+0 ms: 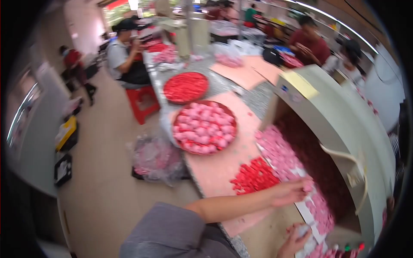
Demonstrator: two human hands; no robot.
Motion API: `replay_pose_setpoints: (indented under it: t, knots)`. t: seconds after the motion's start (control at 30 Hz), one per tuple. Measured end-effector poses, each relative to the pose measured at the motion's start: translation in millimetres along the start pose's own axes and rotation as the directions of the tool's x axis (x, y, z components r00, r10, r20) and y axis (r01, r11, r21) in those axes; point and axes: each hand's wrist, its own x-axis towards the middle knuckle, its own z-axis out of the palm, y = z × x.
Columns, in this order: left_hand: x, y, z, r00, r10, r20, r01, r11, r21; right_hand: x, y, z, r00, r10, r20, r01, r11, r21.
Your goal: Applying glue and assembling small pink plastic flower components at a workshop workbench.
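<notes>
My left hand (289,193) reaches across the table from the left. Its fingertips pinch a small pink piece (308,185) at the edge of an open-fronted, pale grey-green cabinet. Lower down, close to my body, my right hand (293,244) is curled around a small whitish object (303,231), too blurred to name. Many pink pieces (279,150) lie on white sheets along the cabinet's opening. A heap of small red pieces (254,175) rests beside my left forearm, on pink paper (202,172). The exact shape of the small pieces is smeared.
The cabinet (344,124) arches over the right side, a cream cord (344,154) hanging on it. Beyond the heap stand a round tray of pink balls (204,129) and a red-filled tray (186,87). Bagged pieces (157,157) sit left of the table. Several people sit farther off.
</notes>
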Motion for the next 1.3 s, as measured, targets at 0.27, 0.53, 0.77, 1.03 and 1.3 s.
replay_pose_setpoints:
  t: [0.27, 0.53, 0.77, 1.03, 1.3]
  knots:
    - [-56, 12, 16, 0.980, -0.117, -0.164, 0.134, 0.986, 0.098, 13, 6, 28, 0.999, 0.016, 0.035, -0.023, 0.980, 0.200]
    - [-59, -5, 7, 0.954, -0.030, -0.297, 0.040, 0.999, 0.026, 18, 25, 8, 0.985, 0.033, 0.168, -0.071, 0.972, 0.222]
    - [-51, -16, 2, 0.941, -0.041, -0.335, 0.092, 0.986, 0.139, 17, 20, 3, 0.976, 0.025, 0.218, -0.077, 0.970, 0.229]
    - [-49, -24, 1, 0.906, -0.014, -0.422, 0.068, 0.991, 0.112, 16, 21, -1, 0.973, -0.035, 0.227, -0.024, 0.968, 0.251]
    - [-55, -17, 9, 0.929, -0.050, -0.366, 0.092, 0.991, 0.098, 21, 23, -1, 0.975, -0.070, 0.210, 0.034, 0.985, 0.169]
